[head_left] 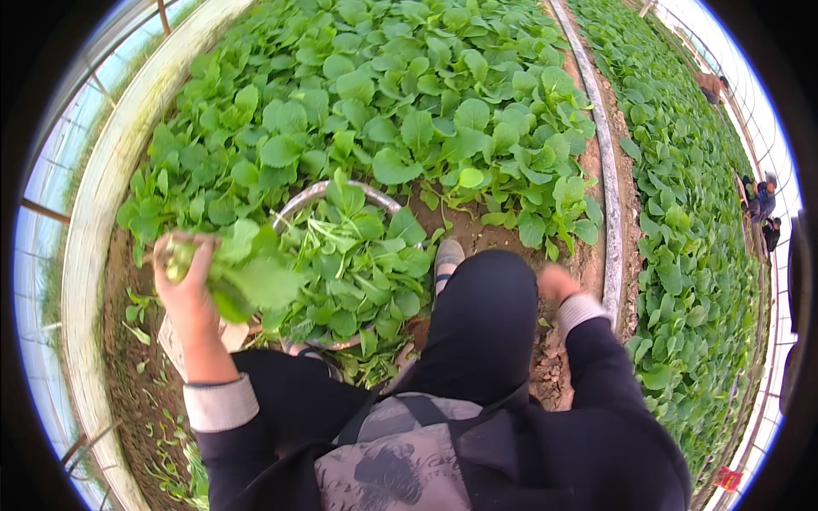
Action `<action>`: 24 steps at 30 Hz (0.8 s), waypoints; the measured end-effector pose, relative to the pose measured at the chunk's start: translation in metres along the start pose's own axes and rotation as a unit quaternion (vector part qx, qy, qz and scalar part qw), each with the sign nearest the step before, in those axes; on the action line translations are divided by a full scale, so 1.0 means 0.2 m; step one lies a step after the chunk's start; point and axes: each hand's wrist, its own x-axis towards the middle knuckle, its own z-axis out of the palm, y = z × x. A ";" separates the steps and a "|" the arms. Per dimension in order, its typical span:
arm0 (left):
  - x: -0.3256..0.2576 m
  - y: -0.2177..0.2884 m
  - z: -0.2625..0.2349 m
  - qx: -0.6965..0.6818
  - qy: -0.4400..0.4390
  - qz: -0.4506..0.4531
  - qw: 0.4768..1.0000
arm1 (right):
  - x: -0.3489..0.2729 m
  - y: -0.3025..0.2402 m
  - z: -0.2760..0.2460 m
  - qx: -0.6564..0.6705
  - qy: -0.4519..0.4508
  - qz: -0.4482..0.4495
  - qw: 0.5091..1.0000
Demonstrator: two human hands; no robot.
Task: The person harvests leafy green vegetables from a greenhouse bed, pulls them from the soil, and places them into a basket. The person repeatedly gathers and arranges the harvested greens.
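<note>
1. Closest in, a person crouches on bare soil in dark sleeves with pale knitted cuffs, a grey patterned bag [396, 464] hanging at the chest.
2. The left hand [186, 294] is raised at the left, fingers wrapped tight around the stalk ends of a bunch of greens [243, 277]; the leaves fan out to the right, over the rim of the basin.
3. The right hand [555, 281] sits low beside the bent knee [486, 315], just above the dirt. Only its back shows, so I cannot tell whether the fingers are spread or curled, and nothing is visibly held in it.
4. Just in front of the knees stands a round metal basin [300, 198], heaped with cut greens. A grey shoe [447, 254] pokes out right beside it.
5. Beyond the basin, a dense bed of leafy plants [409, 94] fills the middle ground.
6. A pale pipe [607, 179] runs along the dirt path on the right, with a second bed [690, 238] past it.
7. On the far left a low whitish wall [102, 196] curves along the greenhouse sheeting; far right, other people [761, 204] crouch near the edge.
</note>
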 end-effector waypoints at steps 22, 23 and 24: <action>0.14 -0.35 0.32 0.240 -0.095 -0.180 0.949 | 0.71 -0.22 0.00 0.017 0.123 -0.095 0.988; 0.14 -0.35 0.32 0.260 -0.100 -0.177 0.944 | 0.76 -0.18 -0.04 -0.027 0.117 -0.085 0.989; 0.15 -0.37 0.34 0.266 -0.112 -0.177 0.941 | 0.86 -0.07 0.03 -0.073 0.215 -0.027 0.973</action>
